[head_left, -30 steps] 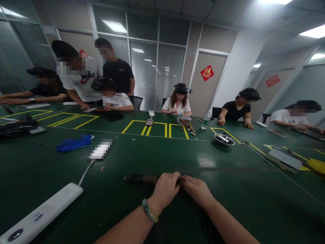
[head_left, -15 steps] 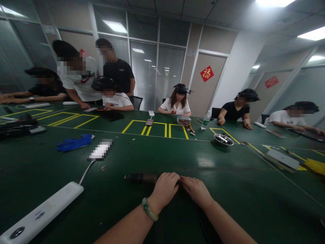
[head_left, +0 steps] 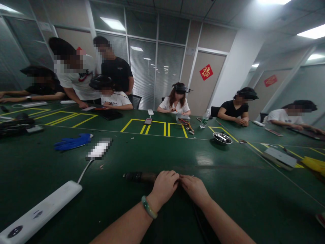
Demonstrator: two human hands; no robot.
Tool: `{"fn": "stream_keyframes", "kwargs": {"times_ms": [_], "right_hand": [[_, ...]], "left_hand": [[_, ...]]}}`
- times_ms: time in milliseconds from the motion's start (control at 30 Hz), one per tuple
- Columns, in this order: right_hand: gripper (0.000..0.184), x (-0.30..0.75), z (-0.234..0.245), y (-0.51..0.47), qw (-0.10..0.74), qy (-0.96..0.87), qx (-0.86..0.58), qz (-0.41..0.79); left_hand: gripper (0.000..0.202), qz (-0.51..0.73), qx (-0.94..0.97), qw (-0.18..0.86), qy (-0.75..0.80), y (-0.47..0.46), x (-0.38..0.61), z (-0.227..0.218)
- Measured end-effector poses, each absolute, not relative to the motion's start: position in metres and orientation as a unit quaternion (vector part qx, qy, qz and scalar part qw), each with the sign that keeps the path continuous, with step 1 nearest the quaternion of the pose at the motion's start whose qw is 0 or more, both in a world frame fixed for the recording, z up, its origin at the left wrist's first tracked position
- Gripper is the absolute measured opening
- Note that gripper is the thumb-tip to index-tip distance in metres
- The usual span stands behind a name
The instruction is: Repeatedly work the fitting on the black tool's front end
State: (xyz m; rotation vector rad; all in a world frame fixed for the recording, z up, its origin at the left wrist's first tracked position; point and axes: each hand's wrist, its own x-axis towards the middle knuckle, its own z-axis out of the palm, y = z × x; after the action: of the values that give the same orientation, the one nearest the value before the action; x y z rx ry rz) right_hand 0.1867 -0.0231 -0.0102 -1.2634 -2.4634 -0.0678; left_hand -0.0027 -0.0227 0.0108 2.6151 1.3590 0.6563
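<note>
A dark power drill lies on its side on the green table, its narrow black nose pointing left. My left hand, with a green bangle at the wrist, is wrapped over the drill's body from above, fingers curled. Close beside it, my right hand rests with bent fingers at the drill's right end, its fingertips almost meeting those of the left. Both hands cover much of the body, so the part under them is hidden. A dark cord runs toward me beside my right forearm.
At left are a white power strip, a phone and a blue glove. Farther off stand a metal bowl and a water bottle. A grey box lies at right. Several people work across the table.
My hands stay on the drill with hardly any change. The view has shifted slightly. Across the table at right, a person in black has brought both hands together.
</note>
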Motion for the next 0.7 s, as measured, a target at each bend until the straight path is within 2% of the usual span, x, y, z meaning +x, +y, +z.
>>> {"fn": "stream_keyframes", "kwargs": {"times_ms": [333, 700], "right_hand": [[0.019, 0.1853, -0.0052, -0.0211, 0.176, -0.864, -0.471, -0.011], [0.019, 0.1933, -0.0067, -0.0255, 0.211, -0.845, -0.491, 0.028]], "left_hand": [[0.006, 0.207, 0.858, 0.062, 0.466, -0.0236, -0.0013, 0.0124], [0.007, 0.220, 0.858, 0.072, 0.459, -0.0242, -0.0031, 0.0136]]}}
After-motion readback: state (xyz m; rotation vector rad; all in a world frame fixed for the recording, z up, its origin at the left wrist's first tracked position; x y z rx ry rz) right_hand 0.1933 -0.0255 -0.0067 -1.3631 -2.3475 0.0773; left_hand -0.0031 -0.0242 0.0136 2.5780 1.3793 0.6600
